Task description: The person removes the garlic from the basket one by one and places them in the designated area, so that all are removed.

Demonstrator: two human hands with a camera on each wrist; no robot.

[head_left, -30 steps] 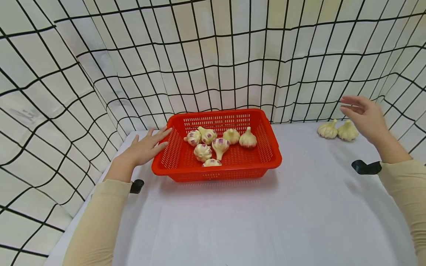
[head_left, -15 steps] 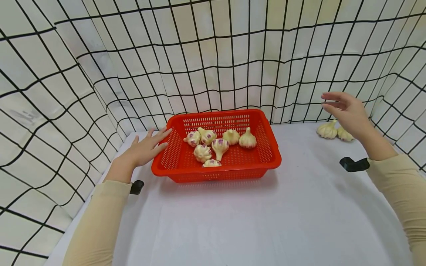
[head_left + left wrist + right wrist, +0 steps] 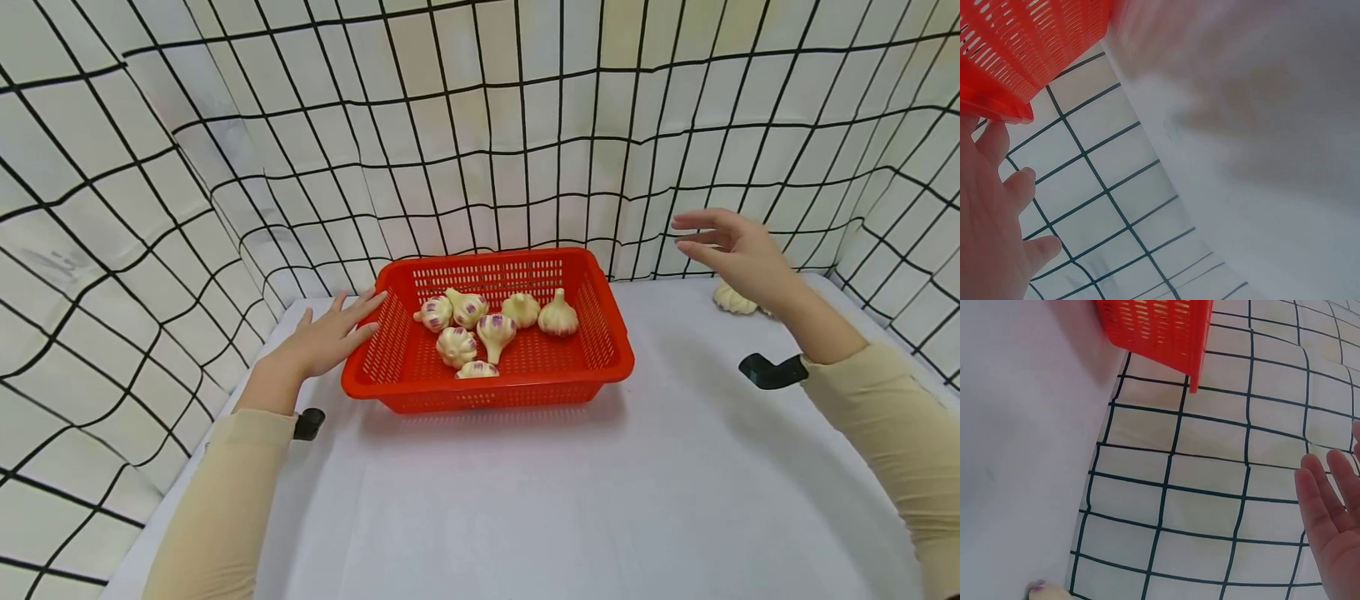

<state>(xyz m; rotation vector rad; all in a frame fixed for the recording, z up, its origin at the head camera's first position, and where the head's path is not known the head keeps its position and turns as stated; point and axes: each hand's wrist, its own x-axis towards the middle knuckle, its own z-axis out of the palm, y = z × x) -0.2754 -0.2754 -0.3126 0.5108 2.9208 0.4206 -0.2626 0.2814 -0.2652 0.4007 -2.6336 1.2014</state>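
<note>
A red perforated plastic basket [image 3: 487, 397] stands on the white table, with several garlic bulbs [image 3: 496, 334] lying in it. At its left rim rests my left hand [image 3: 318, 340], fingers spread and straight; the left wrist view also shows that hand [image 3: 991, 212] just beneath the rim. Above the table, right of the basket, my right hand [image 3: 738, 254] hangs in the air with loosely bent fingers and holds nothing. Behind it, partly hidden by the wrist, garlic bulbs [image 3: 731, 298] lie near the back edge.
Black netting [image 3: 525, 150] over white sheeting closes off the back and both sides. The white table [image 3: 480, 500] stretches in front of the basket. Each wrist carries a small black device [image 3: 772, 372].
My right hand has moved left, away from the far right, and its arm now covers most of the garlic at the back right. The left hand and the basket stay put.
</note>
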